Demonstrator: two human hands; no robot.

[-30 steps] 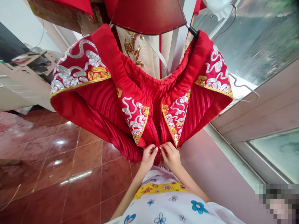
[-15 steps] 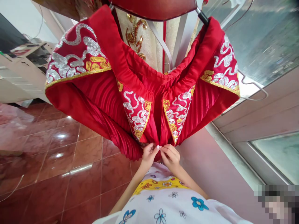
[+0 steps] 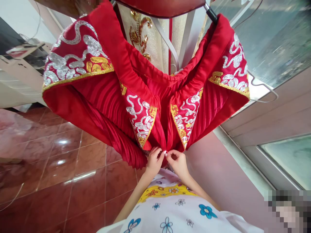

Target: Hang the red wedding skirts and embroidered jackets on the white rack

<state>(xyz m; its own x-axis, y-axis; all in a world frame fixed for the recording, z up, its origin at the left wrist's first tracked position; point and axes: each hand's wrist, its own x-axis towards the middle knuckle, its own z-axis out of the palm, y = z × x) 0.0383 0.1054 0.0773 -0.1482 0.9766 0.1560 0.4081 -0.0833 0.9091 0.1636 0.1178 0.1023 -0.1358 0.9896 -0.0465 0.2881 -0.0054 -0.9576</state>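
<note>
A red pleated skirt [image 3: 107, 110] with silver and gold embroidered panels hangs by its waistband from clips on a red hanger [image 3: 160, 7]. At the front of the skirt, low in the middle, my left hand [image 3: 155, 160] pinches the red fabric between thumb and fingers. Right beside it, my right hand [image 3: 178, 162] is closed in a pinch on the same spot, fingertips nearly touching the left thumb. Whatever small detail lies between the fingertips is too small to make out.
Behind the hanger hangs a cream garment [image 3: 157, 42] with gold sequins. A wire hook [image 3: 267, 94] juts out at the right, near a glass-paned door frame [image 3: 274, 123]. A white desk [image 3: 21, 74] stands at the left above a red tiled floor [image 3: 73, 168].
The skirt's left side has shifted slightly outward and nearer in view. My right hand's fingers have curled a little more; both hands stay at the same place on the fabric.
</note>
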